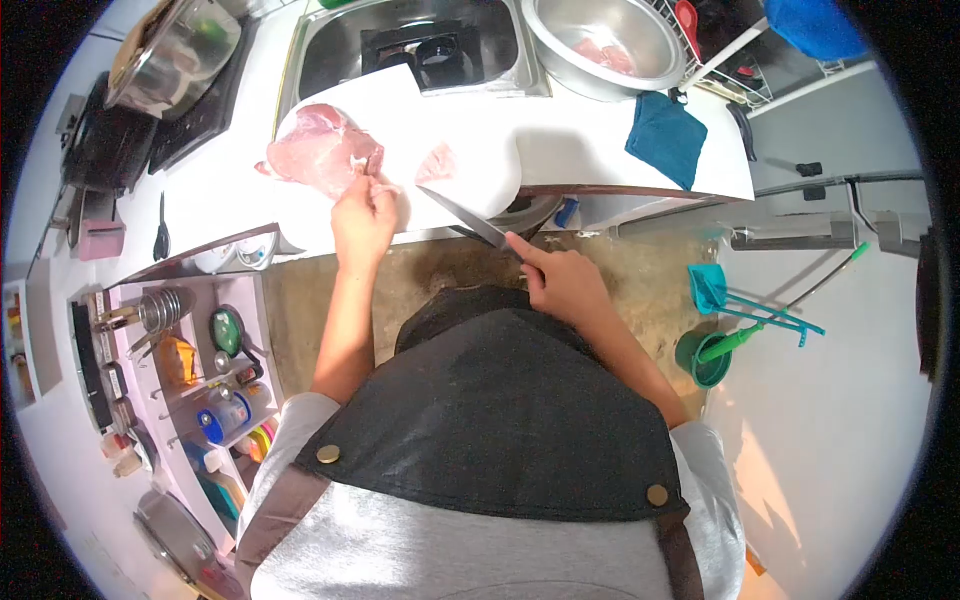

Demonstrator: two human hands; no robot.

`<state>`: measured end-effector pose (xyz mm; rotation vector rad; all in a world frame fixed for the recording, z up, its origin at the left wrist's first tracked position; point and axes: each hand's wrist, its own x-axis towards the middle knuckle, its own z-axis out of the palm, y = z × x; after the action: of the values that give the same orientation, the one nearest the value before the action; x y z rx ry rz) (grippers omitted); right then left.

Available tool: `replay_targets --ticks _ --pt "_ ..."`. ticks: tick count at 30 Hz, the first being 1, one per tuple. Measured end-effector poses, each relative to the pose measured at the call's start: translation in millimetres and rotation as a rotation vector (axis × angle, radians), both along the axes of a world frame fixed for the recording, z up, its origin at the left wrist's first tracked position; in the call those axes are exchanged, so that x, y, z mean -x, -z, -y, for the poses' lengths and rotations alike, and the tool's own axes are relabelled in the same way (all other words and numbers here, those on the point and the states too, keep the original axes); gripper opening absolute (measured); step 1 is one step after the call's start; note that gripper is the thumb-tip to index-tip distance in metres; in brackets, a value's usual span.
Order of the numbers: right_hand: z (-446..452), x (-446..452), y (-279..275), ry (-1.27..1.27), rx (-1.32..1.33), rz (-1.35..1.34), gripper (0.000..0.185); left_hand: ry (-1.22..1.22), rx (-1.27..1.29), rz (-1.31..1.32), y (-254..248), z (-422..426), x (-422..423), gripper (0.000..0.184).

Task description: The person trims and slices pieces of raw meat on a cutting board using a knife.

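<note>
A large piece of raw meat point(318, 150) lies on the white cutting board point(480, 150) in front of the sink. My left hand point(364, 215) is closed at its near right edge, the fingers pinching a bit of the meat there. A knife point(462, 213) is gripped in my right hand point(558, 278), index finger stretched along its back. The blade points up and left, its tip beside a small cut piece of meat point(437, 162) on the board. Blade and large piece are apart.
Behind the board is a metal sink point(300, 75), with a metal bowl point(560, 60) holding meat pieces to its right. A folded blue cloth point(665, 140) lies on the counter point(590, 150). Low on the left stands a shelf point(255, 300); a green bucket point(705, 365) is at right.
</note>
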<state>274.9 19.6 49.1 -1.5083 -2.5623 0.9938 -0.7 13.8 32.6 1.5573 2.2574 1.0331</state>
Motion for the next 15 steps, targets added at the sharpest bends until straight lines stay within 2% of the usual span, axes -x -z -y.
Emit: replay_targets --ticks 1,2,3,4,6,7,8,10,12,14,15 --pt "0.9 -2.3 0.2 0.006 -0.001 -0.002 0.046 -0.03 -0.012 0.113 -8.2 0.2 0.5 0.016" --pt "0.4 -5.7 0.6 0.017 0.005 -0.112 0.045 -0.06 -0.027 0.225 -17.3 -1.1 2.0 0.015" --pt "-1.3 -10.2 1.0 0.026 0.007 -0.222 0.043 -0.014 0.061 0.21 -27.2 -3.6 4.8 0.016" --pt "-4.2 -21.0 6.6 0.029 0.0 -0.224 0.043 -0.009 0.055 0.208 -25.0 -9.7 4.1 0.016" --pt "-10.1 -49.5 22.2 0.018 0.05 -0.383 0.042 0.184 -0.174 0.071 -9.1 -30.9 4.4 0.022" --pt "-8.3 -57.1 -3.0 0.108 0.154 -0.281 0.044 0.263 -0.253 0.057 -2.3 -42.7 0.8 0.031" --pt "-4.5 -68.9 -2.2 0.112 0.146 -0.281 0.044 0.268 -0.26 0.057 0.2 -46.2 -4.8 0.031" --pt "1.8 -97.5 5.0 0.246 0.102 -0.389 0.045 0.45 -0.095 -0.059 -8.5 -54.8 -22.4 0.039" --pt "11.6 -122.4 21.6 0.32 0.08 -0.398 0.046 0.409 -0.078 -0.069 9.4 -61.3 -27.7 0.045" --pt "24.6 -133.5 27.7 0.399 0.061 -0.411 0.046 0.263 -0.081 -0.33 11.4 -62.9 -38.1 0.045" --pt "30.4 -134.7 26.8 0.487 0.153 -0.366 0.047 0.283 -0.05 -0.363 20.2 -68.8 -36.1 0.044"
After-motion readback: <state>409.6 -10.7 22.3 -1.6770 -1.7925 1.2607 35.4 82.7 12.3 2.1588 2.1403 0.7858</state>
